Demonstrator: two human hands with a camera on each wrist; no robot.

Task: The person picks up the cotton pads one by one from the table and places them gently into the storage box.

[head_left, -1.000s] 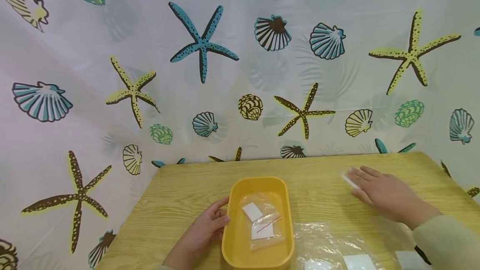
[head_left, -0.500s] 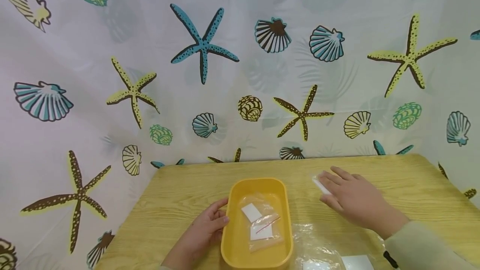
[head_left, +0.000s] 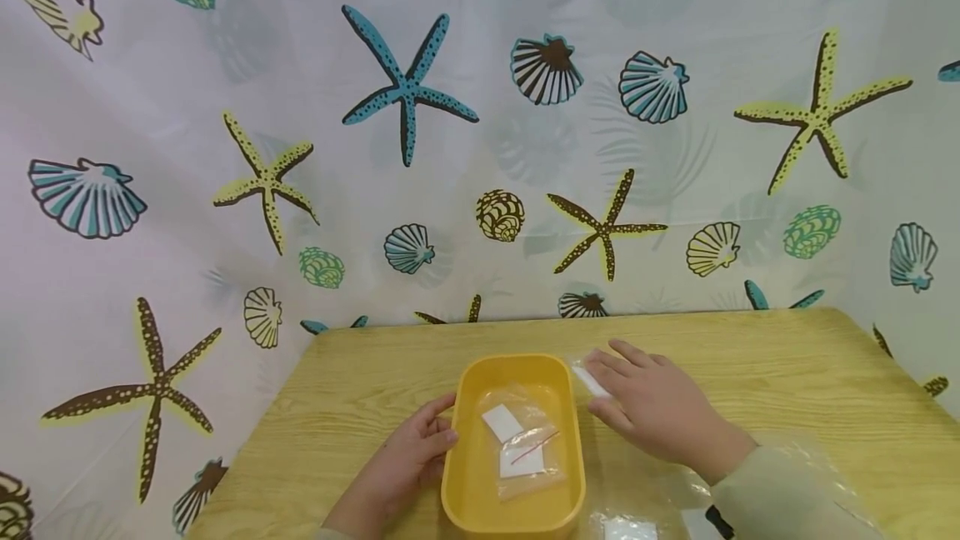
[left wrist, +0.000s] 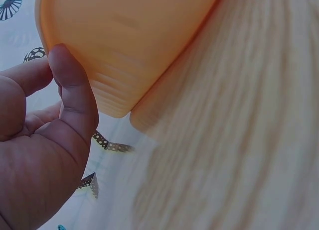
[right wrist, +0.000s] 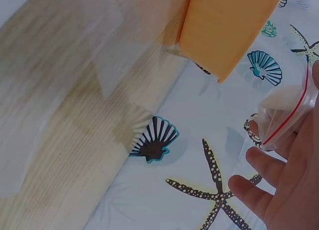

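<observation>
A yellow plastic bin (head_left: pixel 460 482) stands on the table, with two clear zip bags (head_left: pixel 535 487) holding flat white pieces lying inside, one overlapping the other. My left hand (head_left: pixel 401 467) holds the bin's left side, thumb and fingers at its wall near the rim; the left wrist view shows the thumb against the outer wall (left wrist: pixel 129 36). In my right hand (head_left: pixel 660 407) a small zip bag (right wrist: pixel 289 110) with a red seal line is gripped between thumb and fingers. A white piece shows through it in the head view, just beyond the bin's right rim.
More clear bags with white pieces lie along the near right of the wood-grain table (head_left: pixel 375 357); one bag (head_left: pixel 630 527) is next to the bin, others partly under my right sleeve. A curtain (head_left: pixel 480 148) printed with shells and starfish hangs behind.
My right hand has slid leftward across the table's far right with the zip bag, coming up to the bin's right rim. The left hand and bin have hardly moved.
</observation>
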